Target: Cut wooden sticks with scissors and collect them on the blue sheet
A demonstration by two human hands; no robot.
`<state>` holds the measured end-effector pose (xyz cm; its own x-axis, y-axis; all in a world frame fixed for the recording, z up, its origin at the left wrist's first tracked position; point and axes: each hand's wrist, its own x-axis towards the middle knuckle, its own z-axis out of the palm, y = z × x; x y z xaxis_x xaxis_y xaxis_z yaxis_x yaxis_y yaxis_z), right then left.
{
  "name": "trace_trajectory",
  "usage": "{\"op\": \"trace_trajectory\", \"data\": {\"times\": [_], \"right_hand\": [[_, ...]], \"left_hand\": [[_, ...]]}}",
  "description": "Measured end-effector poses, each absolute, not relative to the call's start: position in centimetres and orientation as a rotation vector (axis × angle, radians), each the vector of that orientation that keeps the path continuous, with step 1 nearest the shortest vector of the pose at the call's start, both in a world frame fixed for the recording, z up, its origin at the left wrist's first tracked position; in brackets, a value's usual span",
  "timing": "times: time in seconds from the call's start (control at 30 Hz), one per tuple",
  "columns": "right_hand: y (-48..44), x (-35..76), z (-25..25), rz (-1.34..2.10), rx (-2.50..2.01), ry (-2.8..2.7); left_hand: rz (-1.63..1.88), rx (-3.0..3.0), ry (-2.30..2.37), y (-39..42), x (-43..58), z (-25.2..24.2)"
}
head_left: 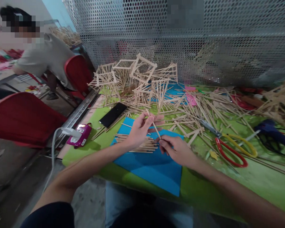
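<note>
A thin wooden stick slants between my two hands above a blue sheet. My left hand pinches its upper end between thumb and forefinger, the other fingers extended. Lower down, my right hand grips the other end with closed fingers. Under and beside my left hand, a bundle of wooden sticks lies side by side on the blue sheet. Part of this bundle is hidden by my left hand and wrist.
Scissors and a dark blue tool lie to the right. Loose sticks and square stick frames pile up behind. A black phone and a purple power adapter are at left. A person sits beyond the red chair.
</note>
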<state>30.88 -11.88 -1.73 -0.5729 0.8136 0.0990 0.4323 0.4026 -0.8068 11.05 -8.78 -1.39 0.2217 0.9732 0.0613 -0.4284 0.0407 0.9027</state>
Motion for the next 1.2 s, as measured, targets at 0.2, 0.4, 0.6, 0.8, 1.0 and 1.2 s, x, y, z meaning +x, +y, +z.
{"op": "trace_trajectory", "data": {"times": [0.2,0.4,0.6,0.8,1.0,1.2], "right_hand": [[-12.1,31.0,-2.9,0.922,-1.115,-2.023],[-12.4,31.2,-3.1,0.924,-1.198,-2.001],[-12.7,30.6,-2.7,0.914,-1.181,-1.987],[-13.0,30.7,-2.8,0.872,-1.185,-1.979],[-13.0,31.0,-3.0,0.89,-1.217,-1.955],[-12.8,31.4,-3.0,0.885,-1.268,-1.973]], "left_hand": [[1.009,1.332,0.742,-9.4,10.7,-1.5],[0.941,1.434,0.824,-9.6,10.7,-2.0],[0.95,1.41,0.846,-9.6,10.7,-1.6],[0.95,1.378,0.791,-9.7,10.6,-1.9],[0.953,1.426,0.837,-9.6,10.5,-2.1],[0.892,1.52,0.831,-9.4,10.2,-1.5]]}}
